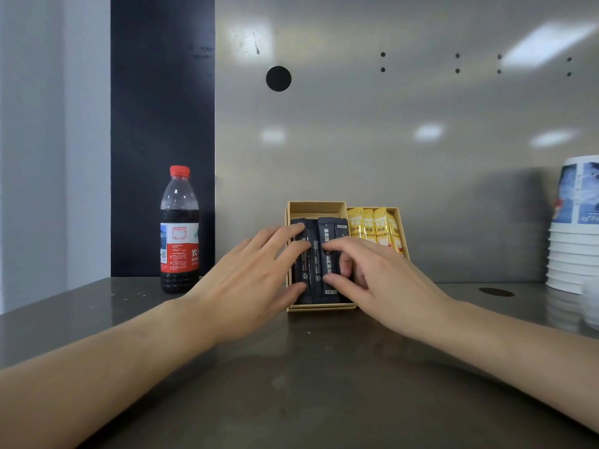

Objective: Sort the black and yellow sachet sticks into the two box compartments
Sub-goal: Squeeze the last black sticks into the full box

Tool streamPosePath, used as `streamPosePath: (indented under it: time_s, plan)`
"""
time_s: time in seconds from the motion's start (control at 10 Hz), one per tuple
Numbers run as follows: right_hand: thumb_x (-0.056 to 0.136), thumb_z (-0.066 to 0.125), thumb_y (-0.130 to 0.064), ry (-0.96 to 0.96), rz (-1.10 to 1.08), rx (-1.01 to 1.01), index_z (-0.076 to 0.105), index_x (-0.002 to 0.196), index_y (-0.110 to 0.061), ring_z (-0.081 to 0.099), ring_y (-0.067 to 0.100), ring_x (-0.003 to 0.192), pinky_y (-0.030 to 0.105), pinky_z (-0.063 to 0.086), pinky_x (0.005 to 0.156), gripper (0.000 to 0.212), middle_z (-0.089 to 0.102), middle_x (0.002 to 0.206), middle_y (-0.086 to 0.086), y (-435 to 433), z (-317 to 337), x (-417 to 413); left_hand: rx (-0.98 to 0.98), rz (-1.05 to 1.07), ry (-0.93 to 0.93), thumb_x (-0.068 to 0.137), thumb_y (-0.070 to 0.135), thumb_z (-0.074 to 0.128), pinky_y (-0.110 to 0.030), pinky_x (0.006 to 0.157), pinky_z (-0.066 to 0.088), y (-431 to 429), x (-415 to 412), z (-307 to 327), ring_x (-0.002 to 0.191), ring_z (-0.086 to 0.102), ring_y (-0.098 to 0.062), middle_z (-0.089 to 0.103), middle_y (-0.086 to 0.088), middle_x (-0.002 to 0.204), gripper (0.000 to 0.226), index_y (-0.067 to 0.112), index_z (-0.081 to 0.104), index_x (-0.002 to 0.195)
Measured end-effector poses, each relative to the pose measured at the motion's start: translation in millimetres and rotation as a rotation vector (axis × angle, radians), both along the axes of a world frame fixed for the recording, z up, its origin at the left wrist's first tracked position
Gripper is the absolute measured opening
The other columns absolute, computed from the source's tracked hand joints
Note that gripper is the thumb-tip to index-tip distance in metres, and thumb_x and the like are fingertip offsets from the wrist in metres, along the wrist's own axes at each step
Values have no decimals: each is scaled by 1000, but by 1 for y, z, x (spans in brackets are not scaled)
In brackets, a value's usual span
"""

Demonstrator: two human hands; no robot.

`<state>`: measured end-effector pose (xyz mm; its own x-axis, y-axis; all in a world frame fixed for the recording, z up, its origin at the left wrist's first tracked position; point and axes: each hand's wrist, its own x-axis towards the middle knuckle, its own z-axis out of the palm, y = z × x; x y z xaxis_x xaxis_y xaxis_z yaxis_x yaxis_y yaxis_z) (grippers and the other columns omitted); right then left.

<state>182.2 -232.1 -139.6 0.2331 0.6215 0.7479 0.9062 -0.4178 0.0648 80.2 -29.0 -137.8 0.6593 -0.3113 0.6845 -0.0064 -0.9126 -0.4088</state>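
A tan cardboard box [316, 207] with two compartments stands on the metal counter. Several black sachet sticks [325, 236] lie side by side in its left compartment. Several yellow sachet sticks [376, 226] stand in the right compartment. My left hand [249, 280] reaches in from the left, its straight fingers resting on the leftmost black sticks. My right hand [372, 270] comes in from the right, fingers and thumb bent and touching the black sticks near their middle and lower ends. Part of the sticks is hidden under my fingers.
A dark drink bottle [179, 234] with a red cap stands to the left of the box. A stack of paper cups [573, 241] sits at the right edge. A metal back wall rises right behind the box. A round hole [496, 291] is in the counter at right.
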Motion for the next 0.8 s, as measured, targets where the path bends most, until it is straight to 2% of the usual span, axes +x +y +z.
streamPosePath:
  time_s: [0.2, 0.3, 0.4, 0.5, 0.6, 0.7, 0.8]
  plan:
    - [97, 56, -46, -27, -3, 11, 49, 134, -33, 48, -3, 69, 26, 51, 70, 40, 54, 88, -15, 0, 0, 1, -9, -2, 3, 97, 51, 48, -38, 110, 45, -1, -1, 0, 139, 44, -22, 38, -4, 159, 61, 18, 42, 148]
    - [99, 53, -46, -31, -8, 10, 49, 132, -33, 49, -3, 68, 18, 47, 66, 36, 55, 89, -14, 1, 0, -1, -4, -10, -11, 98, 52, 46, -39, 108, 47, 0, -1, 0, 137, 47, -23, 40, -4, 157, 59, 17, 44, 146]
    - [100, 49, -44, -58, -15, 30, 52, 124, -31, 52, 0, 69, 22, 50, 65, 27, 56, 86, -14, -1, 1, -5, 5, -12, -42, 99, 52, 42, -38, 107, 47, 0, 0, 1, 135, 48, -23, 41, -4, 156, 55, 18, 46, 143]
    - [100, 48, -41, -132, -33, 26, 55, 113, -27, 50, 3, 70, 21, 46, 63, 20, 54, 86, -17, -1, 2, -12, -4, -4, -48, 100, 50, 39, -37, 108, 43, -2, -2, 1, 137, 46, -22, 42, -4, 155, 53, 18, 48, 141]
    - [100, 47, -39, -229, -57, 5, 58, 107, -23, 47, 3, 83, 22, 44, 75, 21, 50, 93, -15, 0, 2, -17, 6, 0, -29, 100, 50, 37, -38, 110, 42, -4, -4, 0, 139, 44, -22, 39, -4, 157, 54, 18, 47, 142]
    - [101, 44, -41, -317, -124, -59, 60, 108, -19, 53, 13, 93, 30, 47, 82, 29, 59, 103, -5, -1, 3, -19, 33, 8, -30, 100, 49, 38, -38, 107, 44, -6, -7, 3, 135, 47, -22, 43, -5, 155, 52, 18, 49, 140]
    - [101, 44, -42, -457, -189, -167, 64, 102, -14, 57, 20, 91, 35, 46, 78, 34, 63, 99, 3, -5, 13, -31, 5, 10, -22, 101, 48, 38, -37, 102, 48, -8, -15, 4, 127, 54, -21, 49, -3, 147, 46, 19, 53, 133]
